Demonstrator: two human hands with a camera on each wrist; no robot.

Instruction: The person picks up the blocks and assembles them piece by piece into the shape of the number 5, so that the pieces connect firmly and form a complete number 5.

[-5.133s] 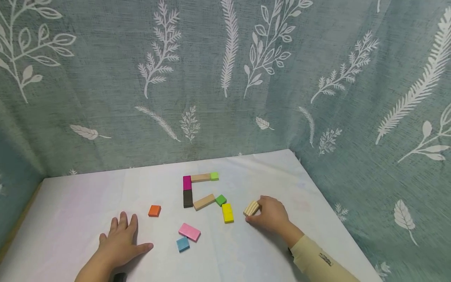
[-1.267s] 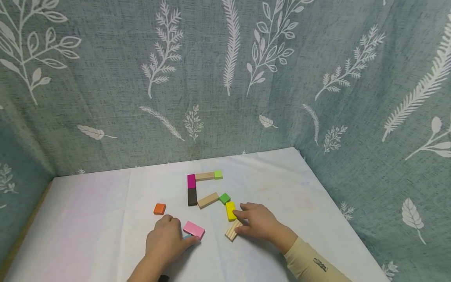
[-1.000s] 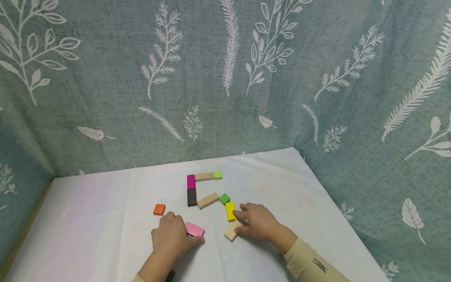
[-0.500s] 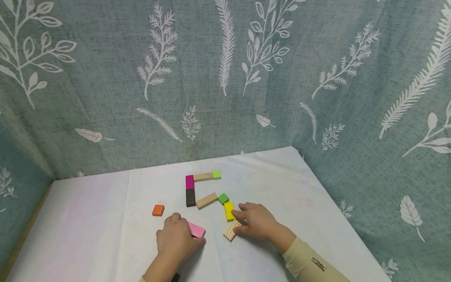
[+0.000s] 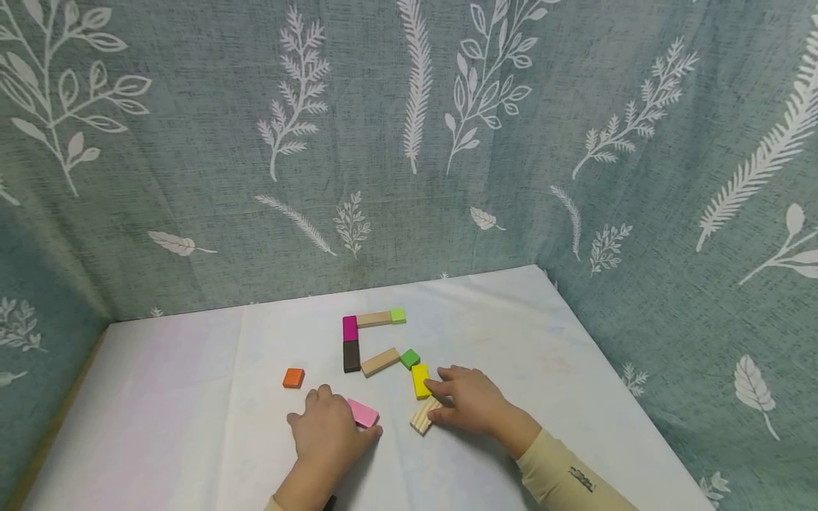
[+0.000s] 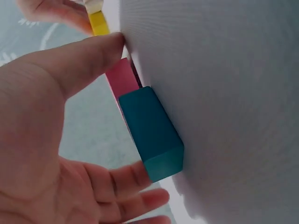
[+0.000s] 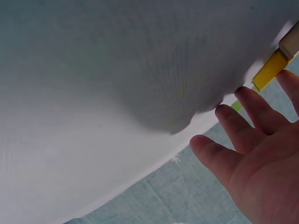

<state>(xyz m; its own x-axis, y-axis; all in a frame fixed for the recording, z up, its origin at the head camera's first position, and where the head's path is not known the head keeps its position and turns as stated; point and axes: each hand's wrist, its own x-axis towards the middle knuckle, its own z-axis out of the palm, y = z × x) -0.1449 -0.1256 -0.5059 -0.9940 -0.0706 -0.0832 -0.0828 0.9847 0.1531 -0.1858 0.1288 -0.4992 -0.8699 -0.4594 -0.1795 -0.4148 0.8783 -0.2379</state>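
My left hand [image 5: 327,429] lies low over two small blocks, its thumb stretched along the pink block [image 5: 363,413]. In the left wrist view its index finger touches the end of a blue block [image 6: 150,126], which sits end-on against the pink one. The hand hides the blue block in the head view; its other fingers stay extended. My right hand [image 5: 469,401] is spread flat at the right, index fingertip on the yellow block [image 5: 420,382] and thumb at a pale ribbed wooden block [image 5: 422,417]. These two blocks stand close together.
Beyond the hands lie a magenta block [image 5: 350,328], a black block [image 5: 351,356], two plain wooden blocks, a lime block [image 5: 398,316] and a green block [image 5: 410,358]. An orange block [image 5: 293,377] is at left. A leaf-patterned curtain [image 5: 377,142] surrounds the white table [image 5: 192,397].
The ribbed block has come up to the yellow one with my right hand, which then stays put. My left hand has come over the blue block and edged right; the pink block shifts slightly right too.
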